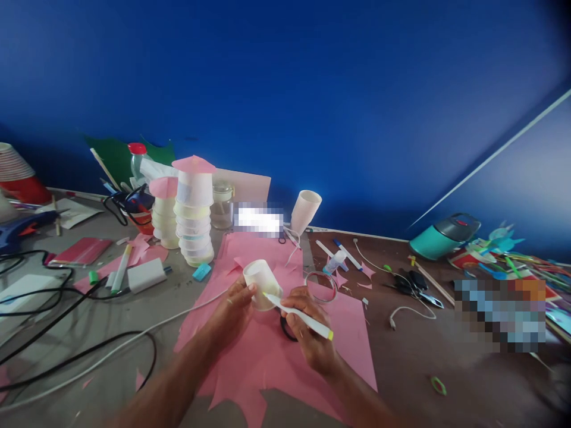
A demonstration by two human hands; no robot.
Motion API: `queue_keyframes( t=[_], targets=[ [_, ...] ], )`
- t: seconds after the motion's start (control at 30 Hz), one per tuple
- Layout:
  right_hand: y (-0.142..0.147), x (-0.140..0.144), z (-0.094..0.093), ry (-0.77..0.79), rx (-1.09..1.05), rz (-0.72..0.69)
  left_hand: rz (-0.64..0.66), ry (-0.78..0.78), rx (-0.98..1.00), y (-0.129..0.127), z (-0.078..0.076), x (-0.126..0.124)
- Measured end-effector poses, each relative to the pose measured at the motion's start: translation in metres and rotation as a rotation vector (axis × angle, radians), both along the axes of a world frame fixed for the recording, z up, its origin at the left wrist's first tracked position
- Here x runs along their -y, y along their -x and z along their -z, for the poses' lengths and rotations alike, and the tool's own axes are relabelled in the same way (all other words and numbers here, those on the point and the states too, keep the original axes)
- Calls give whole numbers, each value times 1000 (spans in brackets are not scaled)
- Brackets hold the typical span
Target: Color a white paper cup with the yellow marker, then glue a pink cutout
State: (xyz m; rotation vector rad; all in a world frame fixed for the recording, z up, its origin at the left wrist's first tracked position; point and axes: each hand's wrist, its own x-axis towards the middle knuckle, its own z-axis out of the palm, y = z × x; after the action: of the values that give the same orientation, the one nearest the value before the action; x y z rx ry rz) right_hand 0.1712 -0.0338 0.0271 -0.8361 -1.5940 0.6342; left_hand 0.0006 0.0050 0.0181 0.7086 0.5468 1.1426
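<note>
Our left hand (pixel 234 309) holds the white cup (pixel 262 284) firmly; our right hand (pixel 307 333) pinches the marker (pixel 298 314). We keep the cup steady over the pink paper (pixel 267 351).

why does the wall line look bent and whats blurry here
Head view: wide-lens distortion tilts the white wall line; corners darken; soft daylight, faint shadows. Left hand with paper cup and right hand with marker are slightly soft; two patches are pixelated.
</note>
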Motion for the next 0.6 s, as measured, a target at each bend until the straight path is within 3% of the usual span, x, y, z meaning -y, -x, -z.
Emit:
queue_keyframes(
  t=[0.33, 0.6],
  targets=[
    [-1, -1, 1, 2, 15, 24, 4, 17, 21, 1, 2, -1],
    [-10, -6, 3, 94, -11, 102, -52, 27, 67, 5, 9, -8]
  ],
)
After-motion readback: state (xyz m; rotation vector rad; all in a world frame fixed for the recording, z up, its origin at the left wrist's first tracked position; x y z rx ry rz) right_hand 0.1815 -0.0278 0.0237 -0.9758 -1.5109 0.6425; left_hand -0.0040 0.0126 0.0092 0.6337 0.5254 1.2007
